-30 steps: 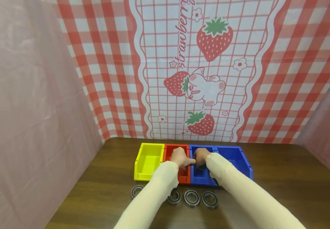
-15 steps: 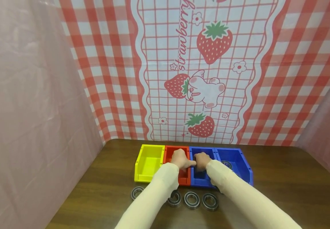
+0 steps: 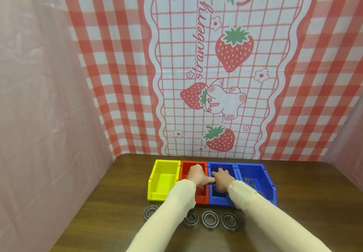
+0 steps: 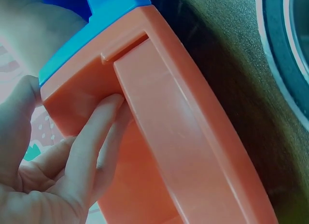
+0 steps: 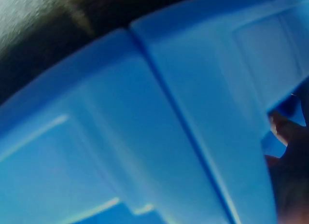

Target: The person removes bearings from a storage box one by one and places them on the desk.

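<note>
"Red bin (image 3: 202, 200): glossy moulded plastic, open-topped, low at the front?"

"Yes, standing on the wood-grain table (image 3: 102, 217) between a yellow bin (image 3: 163, 178) and an inner blue bin (image 3: 218, 200), walls touching. An end blue bin (image 3: 253, 169) closes the row. Nearer lie bearings (image 3: 210, 227), flat metal rings with dark faces."

"How is the left hand (image 3: 197, 174)?"

"Pinching the red bin's side wall beside the blue: fingers down inside, thumb across at the rim."

"And the right hand (image 3: 222, 181)?"

"Down in the inner blue bin, near its left wall. I can't tell how far its fingers are bent or whether they hold anything."

"What differs from half a second ago?"

"That hand was more bunched; its fingers now look fanned out. A bearing in the end bin shows more fully past the right sleeve (image 3: 255, 203). The left hand has kept its place."

"What's hard to make out?"

"The right wrist view is blurred, with only dark fingers at its edge. The left sleeve (image 3: 173, 210) partly covers two bearings on the table, and the left wrist view cuts one off at its right edge."
</note>
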A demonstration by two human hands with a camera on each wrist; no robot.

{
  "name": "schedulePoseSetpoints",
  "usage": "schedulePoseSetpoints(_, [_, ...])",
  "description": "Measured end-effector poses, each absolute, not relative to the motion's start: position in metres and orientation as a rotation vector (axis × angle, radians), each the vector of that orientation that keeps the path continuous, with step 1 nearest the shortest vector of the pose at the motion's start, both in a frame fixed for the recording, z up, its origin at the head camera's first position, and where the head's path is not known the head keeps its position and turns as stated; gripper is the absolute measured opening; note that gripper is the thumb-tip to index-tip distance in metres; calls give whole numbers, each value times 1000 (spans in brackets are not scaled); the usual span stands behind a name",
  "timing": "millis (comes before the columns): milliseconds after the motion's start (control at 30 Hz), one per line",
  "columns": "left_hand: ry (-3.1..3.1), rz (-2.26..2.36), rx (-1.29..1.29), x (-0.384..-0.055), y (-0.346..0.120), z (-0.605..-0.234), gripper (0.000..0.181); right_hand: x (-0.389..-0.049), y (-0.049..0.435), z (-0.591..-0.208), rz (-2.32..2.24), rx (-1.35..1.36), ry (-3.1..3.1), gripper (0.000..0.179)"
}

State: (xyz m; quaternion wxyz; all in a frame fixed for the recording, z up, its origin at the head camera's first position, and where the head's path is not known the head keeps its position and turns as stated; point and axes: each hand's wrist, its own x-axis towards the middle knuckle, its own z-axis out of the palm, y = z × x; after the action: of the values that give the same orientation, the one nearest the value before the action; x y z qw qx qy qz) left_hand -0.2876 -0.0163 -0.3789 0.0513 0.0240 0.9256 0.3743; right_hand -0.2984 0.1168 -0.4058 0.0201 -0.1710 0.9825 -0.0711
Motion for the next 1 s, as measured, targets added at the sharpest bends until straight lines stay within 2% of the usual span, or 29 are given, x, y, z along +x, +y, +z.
schedulePoseSetpoints(200, [2820, 1147, 77, -285, -18, -380, 36, -297, 119, -407, -163, -644, 3056, 56])
schedulePoseSetpoints(467, [2831, 1134, 85, -287, -18, -380, 37, -286, 122, -391, -157, -782, 3062, 46])
schedulePoseSetpoints(1000, [2777, 1162, 62, -290, -18, -380, 33, -273, 133, -381, -127, -849, 3090, 44])
